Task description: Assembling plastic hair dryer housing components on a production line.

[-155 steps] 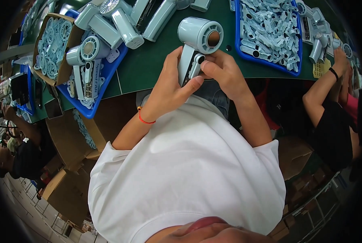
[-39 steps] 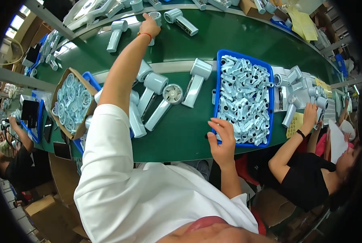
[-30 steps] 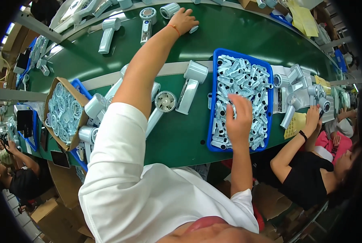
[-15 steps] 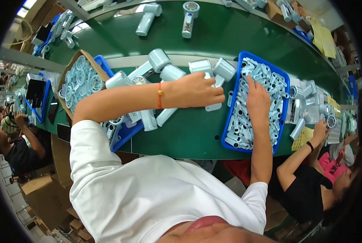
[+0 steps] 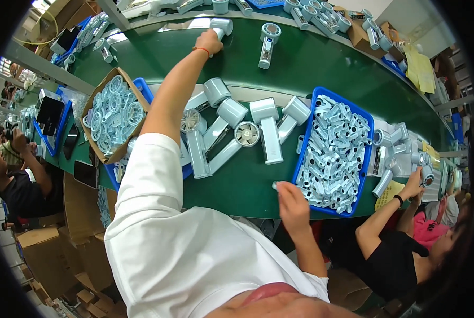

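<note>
At the far side of the green table, my left hand [image 5: 209,43] closes round the handle of a pale blue handheld fan [image 5: 224,25], its round head pointing away. Near the front edge, my right hand [image 5: 292,204] pinches a small pale plastic piece [image 5: 275,185], mostly hidden by the fingertips. Just beyond that hand, a blue tray [image 5: 315,98] is heaped with small pale blue parts [image 5: 335,153]. Several handheld fans without front grilles lie in the middle, one with its blades [image 5: 247,134] showing. Another fan [image 5: 267,45] rests on the far green surface.
A cardboard box [image 5: 138,129] of round fan grilles [image 5: 115,106] stands on the left, beside a blue tray [image 5: 142,87]. Phones [image 5: 85,173] lie at the left edge. On the right a co-worker's hand [image 5: 414,183] handles fans; another person sits far left.
My left arm has swung from above the middle fans out to the far fan and taken its handle. My right hand has left the tray of parts and come nearer, holding a small piece.
</note>
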A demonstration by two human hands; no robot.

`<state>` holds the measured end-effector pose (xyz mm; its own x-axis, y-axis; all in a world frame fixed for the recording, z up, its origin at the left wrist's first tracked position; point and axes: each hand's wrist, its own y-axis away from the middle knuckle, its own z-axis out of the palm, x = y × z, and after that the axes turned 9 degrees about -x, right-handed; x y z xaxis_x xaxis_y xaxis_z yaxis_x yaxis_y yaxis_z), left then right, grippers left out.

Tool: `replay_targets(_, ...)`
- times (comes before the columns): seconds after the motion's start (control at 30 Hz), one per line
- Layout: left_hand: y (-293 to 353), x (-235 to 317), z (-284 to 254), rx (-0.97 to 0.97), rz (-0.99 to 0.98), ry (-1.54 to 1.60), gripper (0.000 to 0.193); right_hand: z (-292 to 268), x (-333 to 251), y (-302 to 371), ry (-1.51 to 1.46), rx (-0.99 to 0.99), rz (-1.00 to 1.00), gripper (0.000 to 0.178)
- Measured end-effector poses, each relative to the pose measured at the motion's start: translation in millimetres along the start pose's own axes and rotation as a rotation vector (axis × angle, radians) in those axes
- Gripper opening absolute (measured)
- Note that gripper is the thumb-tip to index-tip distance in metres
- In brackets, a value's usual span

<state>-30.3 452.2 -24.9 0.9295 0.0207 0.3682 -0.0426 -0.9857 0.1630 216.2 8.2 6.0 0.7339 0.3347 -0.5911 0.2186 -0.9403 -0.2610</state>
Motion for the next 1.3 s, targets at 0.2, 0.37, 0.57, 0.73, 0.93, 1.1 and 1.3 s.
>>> replay_targets(0.2, 100.4, 4.7, -83.4, -0.129, 0.38, 1.168, 0.038, 26.5, -0.7, 20.4, 0.145, -0.113, -0.078, 0.027)
replay_targets(0.37, 281.2, -12.4, -112.8, -0.194, 0.736, 1.498, 0.054, 26.5, -6.8, 21.3, 0.212, -0.167, -0.096, 0.031)
replay_targets(0.57, 428.0, -0.9, -17.8, -0.444, 0.426, 1.702, 0.068, 37.8, -15.3, 2.4, 0.056, -0.157, -0.221, 0.034)
replay_targets(0.73, 463.1, 18.1, 34.3, -0.747, 0.159, 1.903, 0.064, 42.8, -17.0, 20.9, 0.112, -0.127, -0.149, 0.031)
replay_targets(0.93, 446.2, 10.2, 55.2, -0.797, 0.13, 1.676, 0.059, 14.4, -45.8, 11.0, -0.441, -0.065, 0.36, 0.029)
replay_targets(1.1, 442.2, 18.7, 59.7, -0.542, 0.231, 1.493, 0.075, 18.5, -51.1, 10.4, -1.021, -0.104, 0.447, 0.03)
replay_targets(1.3, 443.9, 5.6, 72.8, -0.526, 0.362, 1.331, 0.083, 33.3, -54.7, 5.9, -1.008, -0.096, 0.568, 0.027)
